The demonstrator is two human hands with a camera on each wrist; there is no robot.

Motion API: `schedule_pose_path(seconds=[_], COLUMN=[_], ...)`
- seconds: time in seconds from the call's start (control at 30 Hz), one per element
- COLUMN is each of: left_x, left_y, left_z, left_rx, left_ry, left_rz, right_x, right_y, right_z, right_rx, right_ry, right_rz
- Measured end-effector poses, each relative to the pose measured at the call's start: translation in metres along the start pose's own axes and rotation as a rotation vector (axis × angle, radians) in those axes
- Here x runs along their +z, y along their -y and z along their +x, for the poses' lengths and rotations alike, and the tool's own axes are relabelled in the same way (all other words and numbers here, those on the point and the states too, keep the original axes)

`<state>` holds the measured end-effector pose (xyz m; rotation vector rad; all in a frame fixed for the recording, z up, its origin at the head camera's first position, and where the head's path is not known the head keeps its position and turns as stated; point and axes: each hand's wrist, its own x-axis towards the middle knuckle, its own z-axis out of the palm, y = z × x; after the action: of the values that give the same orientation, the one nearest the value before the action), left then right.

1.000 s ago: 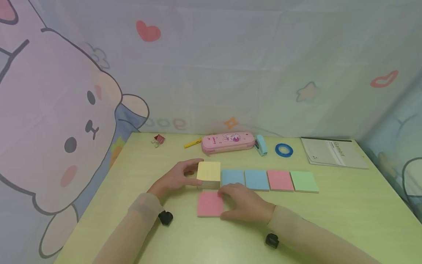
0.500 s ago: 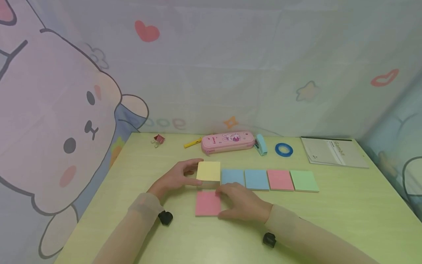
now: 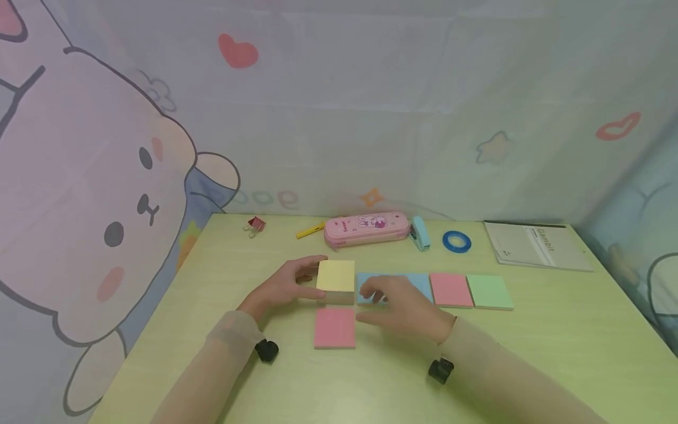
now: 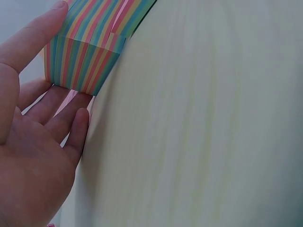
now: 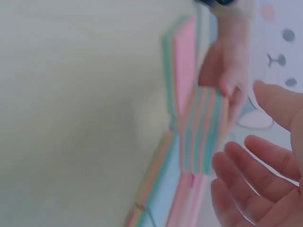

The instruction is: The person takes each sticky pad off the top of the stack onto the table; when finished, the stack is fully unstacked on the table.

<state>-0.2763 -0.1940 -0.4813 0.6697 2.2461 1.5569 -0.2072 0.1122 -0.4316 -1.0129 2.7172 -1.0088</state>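
Right hand [image 3: 405, 306] comes away from the near pink pad [image 3: 335, 328]

The table [image 3: 572, 330] carries everything: a notebook [image 3: 529, 247] at its far right corner, and a pencil case [image 3: 365, 229] by the far edge. Nearer the middle, the right hand has lifted off the near pink pad, which it was touching half a second ago, and is now above the blue pads [image 3: 422, 285]. Its fingers are apart, loosely bent, and hold nothing.

The left hand [image 3: 283, 288] has not shifted; its thumb and fingers stay clamped on the yellow-topped stack [image 3: 336, 275] from the side toward the table's left edge. The row runs from the stack toward the right edge: blue pads, a pink pad [image 3: 450, 289], a green pad [image 3: 489, 291].

The near pink pad lies flat and unheld, between the stack and the table's near edge. It has slid slightly left over the last second and now roughly lines up with the stack; whether they touch, I cannot tell. Its placing looks finished for now, leaving the right hand free while the left steadies the stack.

Smallest, near the far left corner, sits a binder clip [image 3: 256, 224].
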Motion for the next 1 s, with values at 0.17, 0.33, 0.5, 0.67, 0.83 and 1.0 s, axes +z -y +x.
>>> schedule_pose_path(seconds=[0.17,0.33,0.5,0.67,0.83,1.0], left_x=[0.0,0.0,0.0,-0.001,0.0,0.001], left_y=[0.0,-0.001,-0.002,0.0,0.0,-0.002], left_z=[-0.001,-0.002,-0.002,0.0,0.0,-0.001], left_rx=[-0.018,-0.015,-0.004,0.003,-0.019,-0.042], left_ry=[-0.001,0.003,0.011,0.036,0.035,0.027], left_rz=[-0.006,-0.008,-0.006,-0.01,0.012,0.034], right_x=[-0.011,-0.008,0.002,0.011,0.012,0.006], right_y=[-0.006,-0.009,-0.012,-0.014,-0.018,-0.027], right_z=[0.015,0.036,0.053,0.062,0.06,0.051], right_rx=[-0.078,-0.04,-0.014,-0.023,0.008,0.067], right_ry=[-0.088,-0.04,0.046,0.08,0.063,0.029], right_rz=[-0.062,-0.119,-0.106,-0.144,-0.19,-0.212])
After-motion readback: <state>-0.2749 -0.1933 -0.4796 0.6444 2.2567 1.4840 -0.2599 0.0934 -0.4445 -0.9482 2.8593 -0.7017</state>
